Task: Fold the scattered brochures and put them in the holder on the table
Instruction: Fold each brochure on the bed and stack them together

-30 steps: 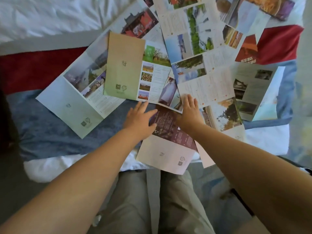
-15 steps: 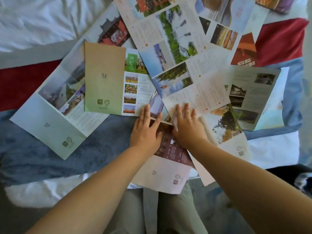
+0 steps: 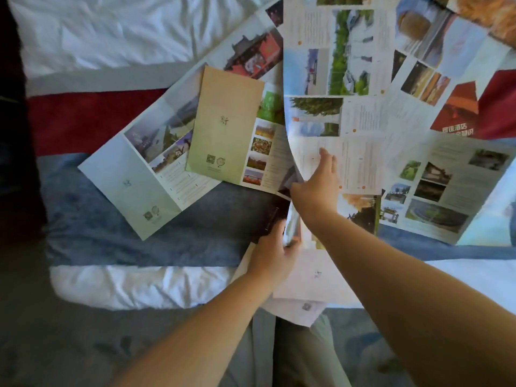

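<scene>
Head view, near to far. Grey trousers stand against the white edge of the bed. A maroon brochure with a white end panel overhangs that edge. On it, the left hand has its fingers curled round a curled page edge, glossy and raised. Which sheet that edge belongs to cannot be told.

Just beyond, the right hand pinches the lower left rim of the large brochure, fingers spread on top and thumb at the rim. This sheet is fully unfolded, with panels of landscape photographs and small text. Its left side bows up off the bed, and the rest runs away from the hand to the top of the view.

To the left, well apart from both hands, a half-opened tan brochure overlaps a pale blue brochure. To the right lies an open brochure with dark photographs. All rest on a bedcover banded blue, red and white.
</scene>
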A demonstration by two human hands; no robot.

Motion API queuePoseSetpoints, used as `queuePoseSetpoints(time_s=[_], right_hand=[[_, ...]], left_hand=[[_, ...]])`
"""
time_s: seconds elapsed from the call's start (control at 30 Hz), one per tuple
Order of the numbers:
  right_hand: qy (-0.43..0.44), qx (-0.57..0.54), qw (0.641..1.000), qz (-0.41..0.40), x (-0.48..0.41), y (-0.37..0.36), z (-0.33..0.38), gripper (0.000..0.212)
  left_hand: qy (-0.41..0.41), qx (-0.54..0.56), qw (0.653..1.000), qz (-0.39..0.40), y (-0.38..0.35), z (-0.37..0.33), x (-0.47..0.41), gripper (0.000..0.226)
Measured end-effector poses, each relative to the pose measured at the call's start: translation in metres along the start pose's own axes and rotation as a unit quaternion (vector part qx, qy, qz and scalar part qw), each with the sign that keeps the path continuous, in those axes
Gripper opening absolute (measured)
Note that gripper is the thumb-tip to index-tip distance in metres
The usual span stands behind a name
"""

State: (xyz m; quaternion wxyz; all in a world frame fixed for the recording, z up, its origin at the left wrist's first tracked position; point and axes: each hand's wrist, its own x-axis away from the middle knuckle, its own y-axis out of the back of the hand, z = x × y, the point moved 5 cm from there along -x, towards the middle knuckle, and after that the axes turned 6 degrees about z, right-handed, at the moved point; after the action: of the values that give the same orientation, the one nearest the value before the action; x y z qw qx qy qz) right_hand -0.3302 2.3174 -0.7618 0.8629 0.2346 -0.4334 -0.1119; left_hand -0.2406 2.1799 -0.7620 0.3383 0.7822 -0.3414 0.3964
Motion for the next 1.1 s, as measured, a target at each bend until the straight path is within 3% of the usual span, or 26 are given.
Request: queuePoseSetpoints(time_s=[0.07,0.13,0.23,0.3,0.4,0.53,0.63,0.73,0.8,0.9,1.1], right_hand=[[0.015,0.039,0.999,0.008,-0.001,-0.006,0.010,0.082],[0.051,0.144,0.988,0.024,-0.001,-0.010,0.017,0.081],[0.161,0.313,0.934,0.059,-0.003,-0.015,0.024,0.076],[0.248,0.395,0.881,0.082,-0.004,-0.020,0.027,0.069],[0.317,0.432,0.837,0.112,-0.004,-0.031,0.024,0.078],[0.283,0.423,0.856,0.094,-0.009,-0.038,0.023,0.111],[0.254,0.443,0.857,0.071,-0.017,-0.047,0.021,0.125],[0.246,0.485,0.833,0.097,-0.027,-0.057,0.013,0.116],[0.231,0.458,0.847,0.137,-0.030,-0.062,0.008,0.109],[0.218,0.408,0.876,0.132,-0.026,-0.077,0.004,0.106],[0.109,0.336,0.927,0.126,0.013,-0.120,-0.013,0.102]], left_hand=[[0.019,0.072,0.997,-0.032,0.021,0.007,-0.007,0.045],[0.013,0.056,0.998,-0.034,0.053,0.013,-0.016,0.046],[-0.011,-0.124,0.992,0.012,0.107,0.017,-0.033,0.049],[-0.003,-0.264,0.964,0.031,0.142,0.013,-0.043,0.043],[-0.020,-0.397,0.917,-0.032,0.190,-0.008,-0.060,0.023],[-0.081,-0.442,0.887,-0.108,0.223,-0.029,-0.077,0.014],[-0.144,-0.391,0.884,-0.215,0.239,-0.029,-0.078,0.015],[-0.141,-0.377,0.875,-0.268,0.246,-0.027,-0.087,0.038],[-0.131,-0.403,0.866,-0.266,0.236,-0.024,-0.094,0.059],[-0.102,-0.395,0.861,-0.304,0.218,-0.015,-0.093,0.087],[0.018,-0.247,0.915,-0.319,0.156,0.070,-0.064,0.084]])
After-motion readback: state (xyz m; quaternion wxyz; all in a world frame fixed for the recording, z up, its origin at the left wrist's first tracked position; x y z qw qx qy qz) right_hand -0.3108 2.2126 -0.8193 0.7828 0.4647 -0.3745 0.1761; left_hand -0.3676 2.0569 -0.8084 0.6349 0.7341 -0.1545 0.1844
